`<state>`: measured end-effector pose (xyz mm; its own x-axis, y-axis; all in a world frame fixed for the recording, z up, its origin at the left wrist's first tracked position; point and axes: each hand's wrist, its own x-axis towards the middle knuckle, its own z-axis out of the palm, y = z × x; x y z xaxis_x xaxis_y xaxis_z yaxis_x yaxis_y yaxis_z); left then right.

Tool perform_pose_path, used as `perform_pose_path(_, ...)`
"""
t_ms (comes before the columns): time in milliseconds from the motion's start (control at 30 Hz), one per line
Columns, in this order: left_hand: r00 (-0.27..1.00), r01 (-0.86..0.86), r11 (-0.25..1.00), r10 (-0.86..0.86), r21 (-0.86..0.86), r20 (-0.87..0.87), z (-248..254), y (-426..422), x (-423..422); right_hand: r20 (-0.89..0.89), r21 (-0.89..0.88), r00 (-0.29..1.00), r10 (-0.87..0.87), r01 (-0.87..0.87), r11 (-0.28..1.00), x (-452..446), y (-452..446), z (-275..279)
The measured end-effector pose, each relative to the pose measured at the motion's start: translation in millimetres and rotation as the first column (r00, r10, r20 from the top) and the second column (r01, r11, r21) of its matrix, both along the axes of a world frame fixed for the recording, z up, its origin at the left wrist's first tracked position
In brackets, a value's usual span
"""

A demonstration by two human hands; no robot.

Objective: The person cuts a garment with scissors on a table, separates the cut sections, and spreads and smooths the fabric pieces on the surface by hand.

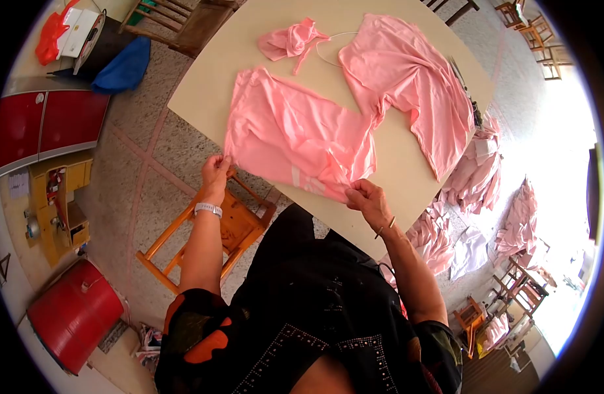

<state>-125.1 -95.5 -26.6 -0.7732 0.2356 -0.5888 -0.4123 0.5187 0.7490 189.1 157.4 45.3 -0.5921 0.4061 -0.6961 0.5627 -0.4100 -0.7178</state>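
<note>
Pale surface (210, 85): pink cloth (295, 131) along near edge, perhaps joined to pink piece (413, 72) at right edge; small pink bundle (292, 41) toward left edge. Left hand (214, 176) and right hand (373, 202), each pinching a near corner of the cloth.

Yellowish shelves (45, 226) stand between red cabinets (67, 119) and a red drum (69, 318).

Beside the left hand (214, 177), a chair (241, 226) is partly hidden by the forearm (201, 256); past the right hand (371, 201), dark items (476, 113) cannot be identified.
</note>
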Motion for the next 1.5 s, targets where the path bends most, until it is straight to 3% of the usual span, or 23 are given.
perform_pose_path(67, 0.999, -0.007, 0.997, 0.004, 0.074, 0.045, 6.3, -2.1, -0.4, -0.026, -0.070, 0.996, -0.083, 0.081, 0.994, -8.5, 1.9, 18.6)
perform_pose_path(200, 0.990, -0.101, 0.970, 0.077, 0.221, 0.116, 38.3, 2.5, -1.6, -0.143, -0.028, 0.971, -0.191, 0.188, 0.982, -10.3, 26.0, 44.3)
perform_pose_path(333, 0.993, -0.106, 0.810, 0.053, 0.577, 0.108, 123.0, 23.0, -15.7, -0.394, -0.055, 0.787, -0.475, 0.495, 0.867, -25.5, 64.1, 121.5)
perform_pose_path(367, 0.994, -0.098, 0.779, 0.045, 0.619, 0.100, 149.9, 34.1, -18.9, -0.475, -0.058, 0.737, -0.480, 0.518, 0.853, -26.3, 72.3, 137.7)
perform_pose_path(433, 0.996, -0.068, 0.735, 0.014, 0.675, 0.085, 170.3, 49.1, -27.5, -0.336, 0.145, 0.890, -0.308, 0.372, 0.917, -25.0, 103.7, 139.6)
perform_pose_path(500, 0.997, -0.018, 0.708, -0.040, 0.706, 0.065, 178.3, 65.6, -43.6, -0.370, 0.148, 0.857, -0.357, 0.434, 0.889, -27.5, 123.3, 138.6)
perform_pose_path(533, 0.999, -0.034, 0.720, 0.020, 0.693, 0.028, 197.1, 80.9, -38.5, -0.474, 0.241, 0.824, -0.311, 0.461, 0.854, -31.4, 121.9, 161.4)
perform_pose_path(567, 1.000, -0.018, 0.700, 0.011, 0.714, 0.014, 208.1, 85.7, -40.6, -0.556, 0.227, 0.779, -0.291, 0.478, 0.848, -28.5, 126.5, 177.7)
perform_pose_path(733, 0.995, 0.091, 0.633, -0.084, 0.769, -0.049, 225.8, 126.2, -56.8, -0.478, 0.264, 0.796, -0.370, 0.532, 0.805, -19.5, 152.4, 187.6)
perform_pose_path(867, 0.991, 0.129, 0.585, -0.048, 0.800, -0.124, 245.6, 135.5, -38.8, -0.652, 0.234, 0.677, -0.340, 0.606, 0.760, 9.3, 136.6, 203.1)
perform_pose_path(967, 0.985, 0.170, 0.623, -0.098, 0.764, -0.139, 230.6, 119.2, -19.6, -0.627, 0.266, 0.694, -0.353, 0.617, 0.741, 49.2, 118.1, 181.3)
perform_pose_path(1033, 0.994, 0.107, 0.711, -0.080, 0.695, -0.071, 200.4, 107.5, -3.0, -0.546, 0.317, 0.747, -0.379, 0.603, 0.732, 63.0, 95.1, 156.2)
perform_pose_path(1100, 0.990, 0.140, 0.821, -0.130, 0.553, -0.057, 160.4, 96.6, 13.4, -0.417, 0.292, 0.787, -0.455, 0.590, 0.753, 86.4, 80.8, 107.0)
perform_pose_path(1167, 0.986, 0.140, 0.906, -0.164, 0.400, 0.024, 116.2, 86.4, 31.9, -0.323, 0.310, 0.834, -0.448, 0.541, 0.782, 98.0, 61.4, 61.9)
perform_pose_path(1233, 0.976, 0.187, 0.966, -0.204, 0.181, 0.080, 56.9, 65.8, 43.9, -0.122, 0.307, 0.914, -0.387, 0.406, 0.861, 112.9, 43.1, 25.5)
perform_pose_path(1300, 0.964, 0.254, 0.967, -0.254, 0.003, 0.078, 26.5, 54.7, 58.2, 0.042, 0.331, 0.956, -0.291, 0.261, 0.907, 138.8, 18.3, -42.2)
perform_pose_path(1333, 0.959, 0.278, 0.957, -0.272, -0.086, 0.075, 24.1, 54.6, 64.2, 0.168, 0.345, 0.964, -0.208, 0.140, 0.928, 140.9, 15.3, -43.5)
perform_pose_path(1467, 0.912, 0.404, 0.902, -0.411, -0.151, -0.016, 24.8, 46.9, 64.5, 0.197, 0.309, 0.964, -0.180, 0.113, 0.944, 132.8, 11.9, -27.4)
perform_pose_path(1500, 0.887, 0.449, 0.879, -0.460, -0.162, -0.038, 23.4, 43.7, 62.9, 0.208, 0.293, 0.947, -0.244, 0.178, 0.939, 124.4, 14.7, -20.9)
